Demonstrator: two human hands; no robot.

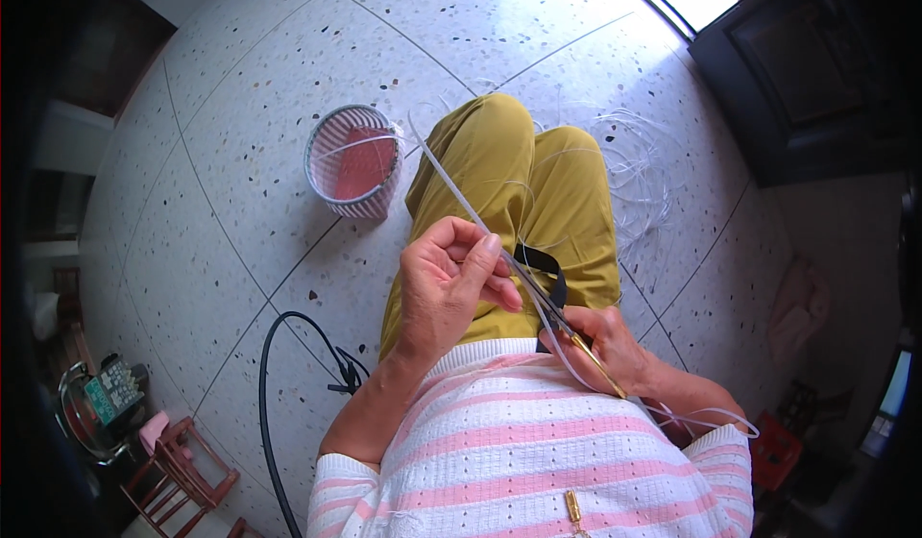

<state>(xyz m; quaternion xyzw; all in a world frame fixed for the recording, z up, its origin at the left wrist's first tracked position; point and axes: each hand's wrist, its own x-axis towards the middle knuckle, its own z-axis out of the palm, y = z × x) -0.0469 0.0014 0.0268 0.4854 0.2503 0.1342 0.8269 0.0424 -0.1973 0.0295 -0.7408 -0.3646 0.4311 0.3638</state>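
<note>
Between the thumb and fingers of my left hand (pixel 447 283), a long flat whitish plastic strip (pixel 447 178) is pinched. One length of it rises past my knees and curls at its far end; the other runs down to my right hand. My right hand (pixel 619 351), closed in front of my waist, grips a slim tool (pixel 594 357) with a gold handle and a dark metal front part. The tool's front lies along the strip, close to the left fingertips. Its exact kind is unclear. Part of the strip loops past the right wrist.
A pink-and-white striped woven basket (pixel 370 207) stands on the speckled floor, left of my knees, with a pale strip across it. Tangled clear strips (pixel 639 168) lie right of my knees. A black cable (pixel 265 389) curves at lower left, near a small wooden chair (pixel 182 471).
</note>
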